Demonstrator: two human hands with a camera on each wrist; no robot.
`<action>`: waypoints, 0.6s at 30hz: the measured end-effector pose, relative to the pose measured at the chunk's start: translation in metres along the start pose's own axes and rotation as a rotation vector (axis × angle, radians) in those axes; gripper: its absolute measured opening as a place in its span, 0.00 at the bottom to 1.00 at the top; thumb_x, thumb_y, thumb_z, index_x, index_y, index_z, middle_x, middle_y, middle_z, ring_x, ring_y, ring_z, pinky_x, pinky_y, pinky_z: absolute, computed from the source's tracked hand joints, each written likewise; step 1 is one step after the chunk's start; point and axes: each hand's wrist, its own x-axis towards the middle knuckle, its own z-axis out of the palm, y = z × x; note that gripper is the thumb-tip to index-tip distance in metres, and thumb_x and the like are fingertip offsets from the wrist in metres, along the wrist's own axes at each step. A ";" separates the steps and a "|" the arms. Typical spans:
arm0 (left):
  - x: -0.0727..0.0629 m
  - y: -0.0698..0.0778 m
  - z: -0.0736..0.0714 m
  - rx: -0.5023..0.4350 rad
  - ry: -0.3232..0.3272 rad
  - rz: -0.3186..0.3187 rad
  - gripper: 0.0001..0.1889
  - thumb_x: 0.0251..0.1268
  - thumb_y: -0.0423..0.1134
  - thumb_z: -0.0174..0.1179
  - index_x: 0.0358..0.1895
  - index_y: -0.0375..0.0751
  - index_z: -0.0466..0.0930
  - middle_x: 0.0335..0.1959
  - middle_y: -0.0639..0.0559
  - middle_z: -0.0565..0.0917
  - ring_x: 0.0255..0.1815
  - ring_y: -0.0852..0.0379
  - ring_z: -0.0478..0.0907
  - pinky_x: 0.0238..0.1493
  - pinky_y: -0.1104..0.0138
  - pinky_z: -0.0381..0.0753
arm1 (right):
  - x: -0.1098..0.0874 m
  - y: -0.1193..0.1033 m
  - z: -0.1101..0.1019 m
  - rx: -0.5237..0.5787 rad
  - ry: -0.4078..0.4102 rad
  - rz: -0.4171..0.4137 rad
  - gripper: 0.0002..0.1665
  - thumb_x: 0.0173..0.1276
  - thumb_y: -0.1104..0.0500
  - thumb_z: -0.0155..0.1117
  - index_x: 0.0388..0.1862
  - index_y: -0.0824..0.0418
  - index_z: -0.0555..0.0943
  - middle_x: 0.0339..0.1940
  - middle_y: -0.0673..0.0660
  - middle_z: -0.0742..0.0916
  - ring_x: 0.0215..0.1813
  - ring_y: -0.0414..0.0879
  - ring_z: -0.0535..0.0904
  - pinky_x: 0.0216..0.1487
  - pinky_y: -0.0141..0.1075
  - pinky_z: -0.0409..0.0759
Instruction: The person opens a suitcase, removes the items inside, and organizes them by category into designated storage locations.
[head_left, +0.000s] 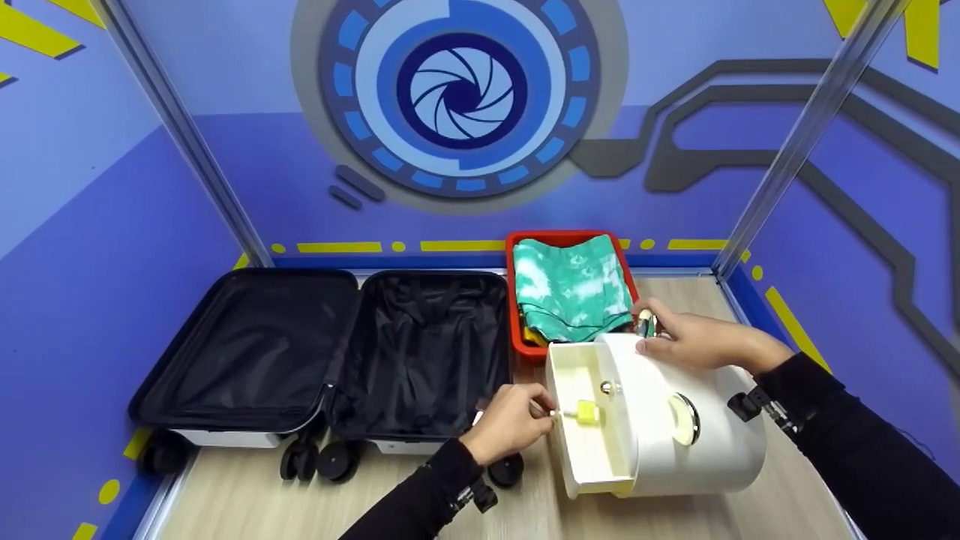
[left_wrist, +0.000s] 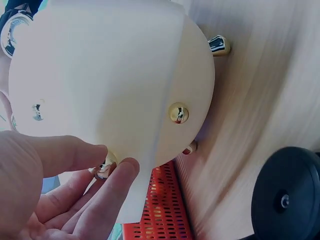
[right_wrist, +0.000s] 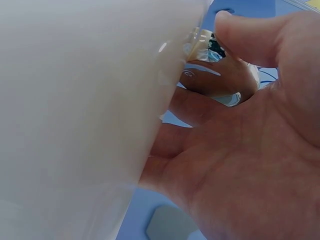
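Observation:
A white rounded box [head_left: 697, 469] with gold-coloured fittings lies on the tabletop at the right. Its drawer [head_left: 596, 484] is pulled out to the left, and a small yellow block [head_left: 587, 412] shows inside. My left hand [head_left: 510, 421] pinches the drawer's shiny round knob [left_wrist: 106, 167] between thumb and fingers. At the box's far edge, my right hand [head_left: 686, 337] grips around a gold fitting [head_left: 646, 324]. In the right wrist view, the white wall hides some of its fingertips. Another gold knob [left_wrist: 178, 113] sits on the same face as the drawer.
An open black-lined suitcase [head_left: 427, 352] lies left of the box, its wheels [head_left: 337, 461] toward me. Behind the box, a red basket [head_left: 517, 300] holds folded green-and-white cloth [head_left: 574, 289]. Printed blue walls [head_left: 247, 165] with metal posts enclose the tabletop [head_left: 247, 495].

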 end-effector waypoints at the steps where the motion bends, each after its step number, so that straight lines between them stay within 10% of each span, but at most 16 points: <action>1: 0.001 0.001 0.002 -0.003 0.001 0.003 0.07 0.63 0.28 0.72 0.42 0.41 0.91 0.38 0.50 0.95 0.37 0.68 0.89 0.38 0.78 0.84 | 0.000 0.000 0.000 0.000 0.002 -0.004 0.31 0.88 0.42 0.57 0.80 0.49 0.60 0.57 0.70 0.88 0.60 0.61 0.87 0.59 0.57 0.86; 18: 0.027 0.021 0.041 -0.050 -0.010 0.021 0.07 0.62 0.28 0.74 0.42 0.39 0.91 0.39 0.49 0.95 0.35 0.70 0.88 0.35 0.79 0.83 | 0.000 0.001 0.000 0.045 -0.007 0.017 0.32 0.88 0.44 0.59 0.80 0.48 0.59 0.53 0.69 0.88 0.48 0.52 0.88 0.42 0.42 0.89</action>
